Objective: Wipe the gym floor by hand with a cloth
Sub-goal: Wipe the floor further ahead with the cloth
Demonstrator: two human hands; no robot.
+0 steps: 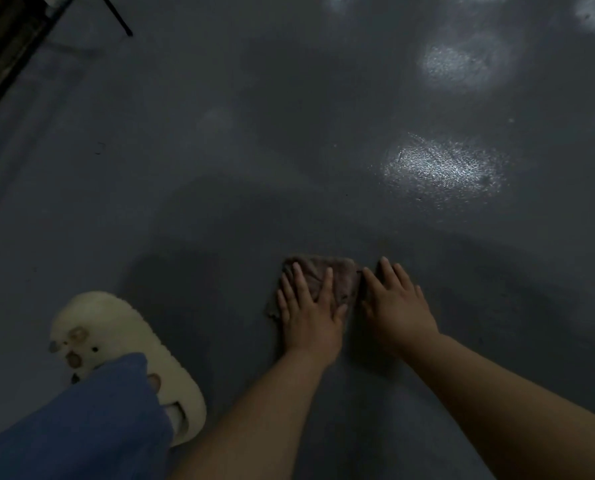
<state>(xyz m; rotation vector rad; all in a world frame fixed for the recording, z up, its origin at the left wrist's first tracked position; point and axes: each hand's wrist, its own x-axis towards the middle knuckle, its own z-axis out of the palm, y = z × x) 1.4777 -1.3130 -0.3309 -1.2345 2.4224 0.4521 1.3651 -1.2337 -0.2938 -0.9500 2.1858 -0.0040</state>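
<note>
Dark grey floor (289,150) fills nearly the whole view, dimly lit, with a fine pebbled texture that shows where light glints off it. Several pale reflections lie on the far right side, the brightest one right of centre and others farther off toward the top edge.

Near the bottom centre a small brownish cloth (327,275) lies flat on the floor. The left hand (311,308) presses down on it, palm down, fingers (327,285) straight and spread over the fabric, released rather than clenched; the cloth's far edge and right part show past the fingertips, and a corner pokes out at the left of the hand. The right hand (394,304) lies just beside it on the right, also palm down with straight, relaxed fingers. Its fingertips rest at the cloth's right edge or on the floor next to it; the dim light does not let me tell which. Both bare forearms run in from the lower edge.

On the near left a cream slipper (116,344) with small brown spots stands on the floor, well apart from the cloth. A blue trouser leg (81,427) covers its near part.

At the far left corner dark bars of some frame (15,43) cross the floor; what it belongs to cannot be made out.
</note>
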